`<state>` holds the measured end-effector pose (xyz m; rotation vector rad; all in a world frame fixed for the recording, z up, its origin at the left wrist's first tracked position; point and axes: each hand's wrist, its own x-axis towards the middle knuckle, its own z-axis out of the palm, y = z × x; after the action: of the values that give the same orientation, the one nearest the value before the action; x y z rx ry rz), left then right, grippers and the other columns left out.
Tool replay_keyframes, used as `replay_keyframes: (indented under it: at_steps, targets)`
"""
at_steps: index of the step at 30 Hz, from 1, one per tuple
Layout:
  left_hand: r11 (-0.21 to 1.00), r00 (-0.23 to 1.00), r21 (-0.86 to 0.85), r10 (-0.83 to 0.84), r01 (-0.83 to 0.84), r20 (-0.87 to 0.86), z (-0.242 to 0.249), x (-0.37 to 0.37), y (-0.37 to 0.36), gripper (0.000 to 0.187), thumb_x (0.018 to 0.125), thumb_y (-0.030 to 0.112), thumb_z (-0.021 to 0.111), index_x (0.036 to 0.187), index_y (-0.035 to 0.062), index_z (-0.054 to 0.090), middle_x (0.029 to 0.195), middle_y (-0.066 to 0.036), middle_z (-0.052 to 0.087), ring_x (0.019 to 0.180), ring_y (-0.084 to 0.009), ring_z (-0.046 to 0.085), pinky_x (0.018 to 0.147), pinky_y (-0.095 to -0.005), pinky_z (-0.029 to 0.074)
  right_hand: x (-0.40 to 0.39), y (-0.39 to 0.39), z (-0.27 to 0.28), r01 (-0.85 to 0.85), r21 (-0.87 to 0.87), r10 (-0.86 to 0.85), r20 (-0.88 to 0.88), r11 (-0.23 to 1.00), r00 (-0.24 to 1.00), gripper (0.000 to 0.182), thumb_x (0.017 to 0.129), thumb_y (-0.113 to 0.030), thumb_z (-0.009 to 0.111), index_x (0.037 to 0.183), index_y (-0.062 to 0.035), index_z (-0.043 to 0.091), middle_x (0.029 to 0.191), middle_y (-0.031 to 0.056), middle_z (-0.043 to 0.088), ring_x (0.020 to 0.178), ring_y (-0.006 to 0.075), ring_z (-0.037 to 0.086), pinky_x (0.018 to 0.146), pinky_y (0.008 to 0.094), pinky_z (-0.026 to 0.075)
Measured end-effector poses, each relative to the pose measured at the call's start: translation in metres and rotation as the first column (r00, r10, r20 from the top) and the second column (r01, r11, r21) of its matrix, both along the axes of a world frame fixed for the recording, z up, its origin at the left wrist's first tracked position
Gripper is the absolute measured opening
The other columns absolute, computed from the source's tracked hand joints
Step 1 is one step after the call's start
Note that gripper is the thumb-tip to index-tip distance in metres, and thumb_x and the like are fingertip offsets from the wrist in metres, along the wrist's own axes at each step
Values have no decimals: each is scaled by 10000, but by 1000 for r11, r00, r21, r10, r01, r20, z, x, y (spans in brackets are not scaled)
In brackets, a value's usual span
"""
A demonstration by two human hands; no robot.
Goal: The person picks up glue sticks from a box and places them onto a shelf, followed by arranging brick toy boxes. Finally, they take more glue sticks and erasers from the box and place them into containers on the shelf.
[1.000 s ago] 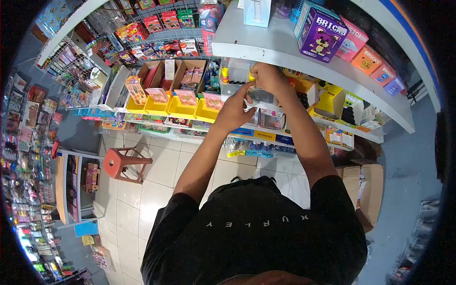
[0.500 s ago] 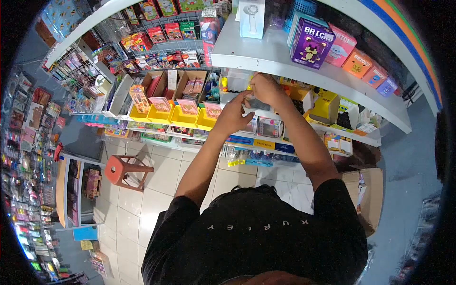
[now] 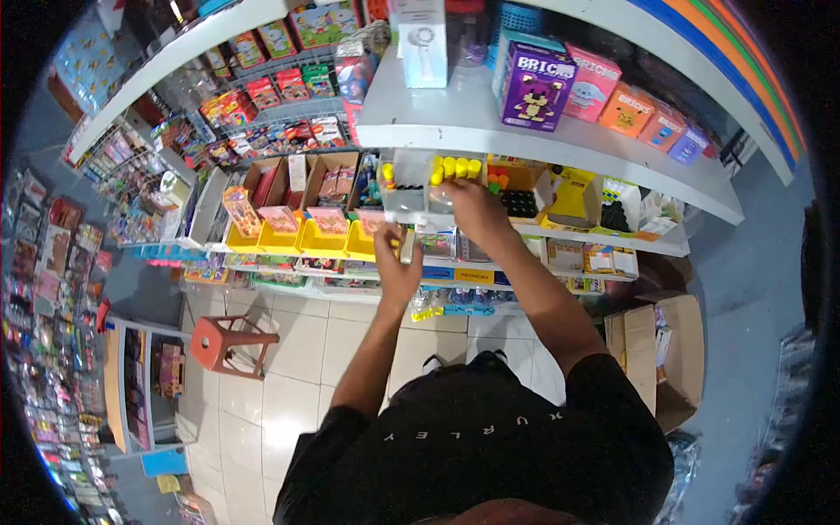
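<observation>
My right hand [image 3: 472, 206] reaches into a clear plastic bin [image 3: 404, 203] on the shelf. Its curled fingers touch one of several yellow-capped items [image 3: 450, 167] standing in the bin, and whether they grip it is too small to tell. My left hand [image 3: 395, 262] is lower, in front of the bin, with thumb and fingers apart around a small pale object [image 3: 408, 248]. Left of it are yellow trays [image 3: 325, 241] with pink packets. Right of my right hand stand an open box of black items [image 3: 520, 203] and a yellow package [image 3: 570, 192].
Above the bin, a white shelf [image 3: 420, 112] juts out, holding a white fan box [image 3: 423, 52] and a purple box [image 3: 537, 87]. A red stool [image 3: 229, 343] stands on the floor at left. An open cardboard box [image 3: 682, 367] sits at right.
My hands have separated: the left moved down and left, away from the right, which stays at the bin. The view has shifted, and more yellow caps show.
</observation>
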<state>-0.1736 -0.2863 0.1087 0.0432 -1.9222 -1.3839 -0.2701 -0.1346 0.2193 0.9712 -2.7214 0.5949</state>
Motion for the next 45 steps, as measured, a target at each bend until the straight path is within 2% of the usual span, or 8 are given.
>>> replay_keyframes:
  at_steps: [5, 8, 13, 17, 23, 27, 36, 45]
  targets:
    - [983, 972, 0, -181, 183, 151, -57, 52, 38, 416, 788, 14, 710, 1124, 14, 465, 935, -91, 531, 849, -216, 540, 775, -334, 453, 1, 0, -1, -7, -77, 7, -1, 997, 1000, 372, 822, 41, 506, 1166, -45, 620, 1141, 179, 615, 1077, 349, 596, 912, 431, 506]
    - [934, 872, 31, -344, 356, 348, -88, 100, 58, 375, 805, 42, 722, 1106, 14, 500, 877, -78, 573, 807, -198, 578, 736, -341, 470, 18, 4, 7, -114, -197, 60, -260, 974, 964, 329, 840, -33, 557, 1165, 13, 563, 1041, 180, 585, 984, 358, 597, 861, 463, 512]
    - [695, 453, 368, -697, 618, 556, -129, 160, 80, 471, 842, 139, 721, 1245, 44, 496, 887, -74, 644, 752, -167, 624, 693, -317, 516, 72, 43, -17, -134, -189, 165, 162, 973, 973, 357, 890, -114, 582, 1233, -23, 545, 1148, 200, 592, 1061, 363, 592, 951, 465, 482]
    - [496, 188, 455, -802, 740, 567, -126, 158, 97, 432, 860, 138, 707, 1245, 69, 523, 920, -64, 658, 746, -162, 629, 683, -327, 530, 134, 102, -106, -190, -172, 215, 135, 967, 967, 372, 891, -189, 629, 1243, -79, 577, 1062, 173, 614, 1014, 341, 606, 869, 444, 495]
    - [482, 318, 139, -741, 865, 591, -89, 106, 142, 357, 881, 164, 698, 1205, 87, 568, 909, -59, 655, 736, -156, 633, 667, -310, 526, 224, 210, -103, 30, -89, 20, 510, 996, 860, 371, 879, -198, 632, 1222, -64, 593, 1072, 163, 607, 1012, 334, 599, 879, 421, 489]
    - [512, 375, 72, -710, 856, 596, -58, 96, 197, 348, 883, 183, 696, 1191, 75, 576, 859, -72, 668, 734, -168, 653, 672, -327, 532, 264, 286, -111, 200, -146, -116, 450, 969, 886, 317, 873, -180, 629, 1154, -35, 620, 1056, 164, 608, 1009, 337, 590, 879, 412, 486]
    - [129, -88, 241, -688, 962, 720, -41, 180, 355, 413, 895, 228, 695, 1252, 80, 547, 941, -59, 647, 775, -135, 600, 727, -301, 509, 371, 434, -143, 567, -150, -472, 408, 810, 782, 262, 855, -208, 645, 1076, -68, 670, 1008, 149, 632, 943, 340, 615, 847, 437, 498]
    - [18, -312, 409, -617, 912, 722, -32, 239, 414, 382, 923, 257, 665, 1228, 55, 555, 956, -82, 659, 844, -175, 659, 762, -328, 524, 415, 475, -157, 508, -82, -346, 639, 858, 687, 234, 859, -199, 616, 1036, -51, 651, 1001, 137, 621, 947, 340, 610, 844, 440, 493]
